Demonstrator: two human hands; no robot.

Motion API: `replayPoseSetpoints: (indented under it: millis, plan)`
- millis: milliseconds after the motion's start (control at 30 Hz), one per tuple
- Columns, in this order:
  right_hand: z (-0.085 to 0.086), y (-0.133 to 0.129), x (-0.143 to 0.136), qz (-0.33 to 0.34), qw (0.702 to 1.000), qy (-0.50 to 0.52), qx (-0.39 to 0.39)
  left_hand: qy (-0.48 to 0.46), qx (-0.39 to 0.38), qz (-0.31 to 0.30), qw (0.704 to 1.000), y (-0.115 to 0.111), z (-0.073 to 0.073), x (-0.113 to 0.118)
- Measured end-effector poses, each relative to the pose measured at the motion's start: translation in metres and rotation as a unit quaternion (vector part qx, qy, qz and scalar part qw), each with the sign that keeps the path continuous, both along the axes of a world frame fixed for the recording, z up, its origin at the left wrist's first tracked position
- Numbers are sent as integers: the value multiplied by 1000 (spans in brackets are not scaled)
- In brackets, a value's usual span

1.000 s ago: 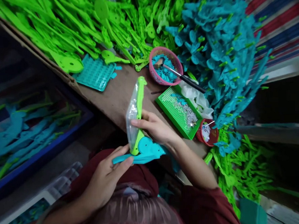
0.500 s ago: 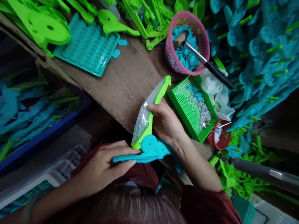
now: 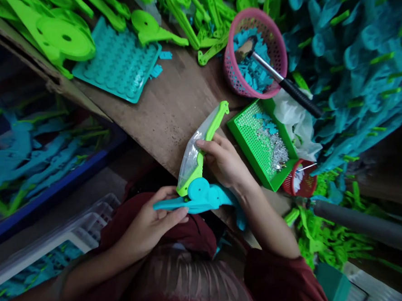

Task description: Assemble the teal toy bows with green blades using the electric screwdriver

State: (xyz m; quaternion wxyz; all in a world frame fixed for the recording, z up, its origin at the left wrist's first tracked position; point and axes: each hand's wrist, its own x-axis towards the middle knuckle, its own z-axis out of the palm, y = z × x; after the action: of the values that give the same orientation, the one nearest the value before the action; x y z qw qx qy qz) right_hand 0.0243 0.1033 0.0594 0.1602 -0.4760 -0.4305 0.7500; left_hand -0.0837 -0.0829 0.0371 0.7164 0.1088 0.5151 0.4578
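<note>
My left hand (image 3: 154,219) is closed on the flat end of a blue plastic part (image 3: 207,200), thumb in front and fingers behind. A round boss on that part meets the lower end of a bright green plastic arm (image 3: 216,121). Along the arm's left side runs a clear, shiny plastic cover (image 3: 189,162). My right hand (image 3: 225,160) pinches the middle of the green arm, its thumb on the clear cover. Both hands hold this blue-and-green assembly above the table's near edge. My right fingertips are partly hidden behind the arm.
A pink basket (image 3: 228,69) holds blue pieces and a black-handled tool (image 3: 298,97). Beside it are a green perforated tray (image 3: 249,154) of small metal parts and a red basket (image 3: 286,186). A teal ridged tray (image 3: 117,60), green parts (image 3: 66,38) and stacked blue parts (image 3: 362,54) surround the table.
My left hand has shifted slightly, its fingers now curled further under the blue part. The assembly has tilted a little, and the view has shifted slightly. Both hands keep their hold.
</note>
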Motion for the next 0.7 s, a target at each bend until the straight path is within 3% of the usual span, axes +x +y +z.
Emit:
replayPoseSetpoints:
  millis: [100,233,300,400,433,700]
  plan:
    - [-4,0,3,59,995,-44,61,-57,-17,45,997,-8,-7,12]
    - [-6,-5,2,61,977,-101,177,-48,-22,79,995,-12,-12,14]
    - [-1,-8,1,139,961,-56,231,-46,3,65,997,-11,-11,12]
    - [9,-9,4,329,905,10,270,-27,34,40,998,-7,-6,8]
    - [11,-9,5,355,891,12,283,-19,36,39,998,-6,-5,7]
    - [13,-10,0,393,819,-62,415,40,17,87,995,9,8,3]
